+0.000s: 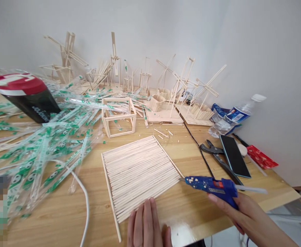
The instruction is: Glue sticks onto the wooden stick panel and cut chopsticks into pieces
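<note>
A flat panel of thin wooden sticks (137,171), laid side by side with a longer stick along its left and right edges, lies on the table before me. My left hand (147,223) rests with its fingers stretched out, fingertips on the panel's near edge. In my right hand (245,212) is a blue hot glue gun (214,187), a clear glue stick jutting from its back. Its nozzle is at the panel's right corner, by the end of the right edge stick. Behind the panel stands an open box frame of sticks (118,118).
Empty chopstick wrappers (70,137) and a dark cup with a red lid (29,96) crowd the left. Several stick windmill models (184,82) stand along the wall. Pliers (221,159), a phone (234,156) and a plastic bottle (235,115) lie at right. A white cable (86,195) crosses the table.
</note>
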`<action>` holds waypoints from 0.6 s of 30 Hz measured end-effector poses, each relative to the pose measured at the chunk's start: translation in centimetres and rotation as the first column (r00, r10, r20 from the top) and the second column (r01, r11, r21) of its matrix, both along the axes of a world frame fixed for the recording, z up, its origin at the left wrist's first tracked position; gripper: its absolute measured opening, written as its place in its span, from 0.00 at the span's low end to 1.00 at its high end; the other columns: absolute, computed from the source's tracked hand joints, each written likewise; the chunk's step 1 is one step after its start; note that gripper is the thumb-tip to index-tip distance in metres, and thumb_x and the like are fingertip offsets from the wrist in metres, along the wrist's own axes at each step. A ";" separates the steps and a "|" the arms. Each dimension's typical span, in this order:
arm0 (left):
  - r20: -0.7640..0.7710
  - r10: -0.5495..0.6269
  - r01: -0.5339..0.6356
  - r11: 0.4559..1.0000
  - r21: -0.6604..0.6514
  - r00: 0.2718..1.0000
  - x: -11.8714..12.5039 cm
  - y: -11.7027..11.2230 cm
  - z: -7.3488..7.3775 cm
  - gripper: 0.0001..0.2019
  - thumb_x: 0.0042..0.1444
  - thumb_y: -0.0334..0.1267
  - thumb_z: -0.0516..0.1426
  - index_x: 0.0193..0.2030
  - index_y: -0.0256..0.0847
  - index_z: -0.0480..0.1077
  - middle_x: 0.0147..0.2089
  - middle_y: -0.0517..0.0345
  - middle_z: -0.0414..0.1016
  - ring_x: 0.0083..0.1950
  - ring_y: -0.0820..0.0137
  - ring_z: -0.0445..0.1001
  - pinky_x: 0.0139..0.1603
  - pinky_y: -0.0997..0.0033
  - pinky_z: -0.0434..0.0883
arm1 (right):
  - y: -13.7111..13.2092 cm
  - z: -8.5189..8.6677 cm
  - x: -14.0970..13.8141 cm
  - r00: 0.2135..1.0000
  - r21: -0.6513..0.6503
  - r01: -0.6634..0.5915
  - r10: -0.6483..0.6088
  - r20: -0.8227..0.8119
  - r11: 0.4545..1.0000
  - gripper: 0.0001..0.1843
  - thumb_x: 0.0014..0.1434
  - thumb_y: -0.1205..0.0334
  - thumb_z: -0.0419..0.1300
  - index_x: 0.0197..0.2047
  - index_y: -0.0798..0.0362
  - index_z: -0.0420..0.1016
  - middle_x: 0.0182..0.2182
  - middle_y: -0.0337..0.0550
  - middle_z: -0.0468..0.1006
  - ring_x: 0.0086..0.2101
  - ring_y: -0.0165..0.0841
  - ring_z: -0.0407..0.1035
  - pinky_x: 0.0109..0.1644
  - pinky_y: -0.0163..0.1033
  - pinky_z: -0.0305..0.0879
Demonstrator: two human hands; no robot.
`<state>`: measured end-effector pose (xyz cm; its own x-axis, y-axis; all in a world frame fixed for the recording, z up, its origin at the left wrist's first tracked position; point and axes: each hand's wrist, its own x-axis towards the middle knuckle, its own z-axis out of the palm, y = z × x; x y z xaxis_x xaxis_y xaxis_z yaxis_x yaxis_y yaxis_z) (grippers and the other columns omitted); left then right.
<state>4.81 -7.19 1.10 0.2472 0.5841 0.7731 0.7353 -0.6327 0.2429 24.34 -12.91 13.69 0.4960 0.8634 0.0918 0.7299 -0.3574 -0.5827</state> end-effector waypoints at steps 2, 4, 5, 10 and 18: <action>-0.008 0.015 -0.015 1.000 -0.015 1.000 0.0 -0.2 0.0 0.25 0.56 0.32 0.51 0.62 0.29 0.60 0.47 0.44 0.73 0.49 0.60 0.70 0.64 0.59 0.58 | -0.3 -0.1 0.4 0.998 -0.092 -0.003 -0.003 -0.058 0.996 0.24 0.54 0.43 0.58 0.13 0.44 0.69 0.06 0.34 0.60 0.15 0.36 0.65 0.17 0.36 0.63; -0.046 0.041 -0.042 0.999 -0.026 0.998 -0.1 -0.4 0.1 0.26 0.57 0.32 0.51 0.62 0.29 0.59 0.47 0.43 0.72 0.48 0.59 0.70 0.60 0.57 0.61 | -0.4 -0.4 0.4 0.992 -0.162 -0.024 0.004 -0.124 0.986 0.26 0.55 0.42 0.57 0.12 0.45 0.66 0.08 0.35 0.63 0.13 0.33 0.62 0.14 0.35 0.60; -0.068 0.052 -0.054 0.998 -0.031 0.996 -0.2 -0.4 0.1 0.25 0.57 0.33 0.51 0.62 0.30 0.60 0.48 0.43 0.71 0.47 0.58 0.70 0.58 0.56 0.63 | -0.4 -0.5 0.2 0.989 -0.176 -0.033 0.007 -0.145 0.984 0.26 0.55 0.42 0.56 0.12 0.45 0.66 0.08 0.35 0.65 0.13 0.33 0.62 0.14 0.35 0.60; -0.168 0.019 -0.017 1.000 0.013 0.986 -0.9 -0.2 0.1 0.20 0.56 0.37 0.53 0.53 0.28 0.68 0.47 0.43 0.72 0.48 0.56 0.69 0.51 0.57 0.67 | 0.5 -0.6 -1.4 0.986 -0.106 -0.062 0.044 -0.163 0.992 0.17 0.53 0.42 0.59 0.23 0.43 0.78 0.13 0.36 0.72 0.27 0.40 0.75 0.31 0.37 0.74; -0.211 -0.045 0.059 0.996 0.060 0.976 -1.4 0.2 -0.1 0.19 0.55 0.36 0.54 0.50 0.24 0.70 0.48 0.43 0.74 0.49 0.56 0.70 0.58 0.55 0.62 | 2.3 1.2 -2.3 0.924 -0.244 -0.220 0.121 -0.363 0.945 0.25 0.58 0.42 0.56 0.52 0.45 0.77 0.52 0.42 0.77 0.55 0.46 0.67 0.61 0.49 0.60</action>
<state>3.37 -6.98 1.01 0.4363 0.5156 0.7374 0.7309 -0.6811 0.0437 22.06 -10.58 14.87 0.2972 0.9039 -0.3077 0.5704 -0.4265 -0.7019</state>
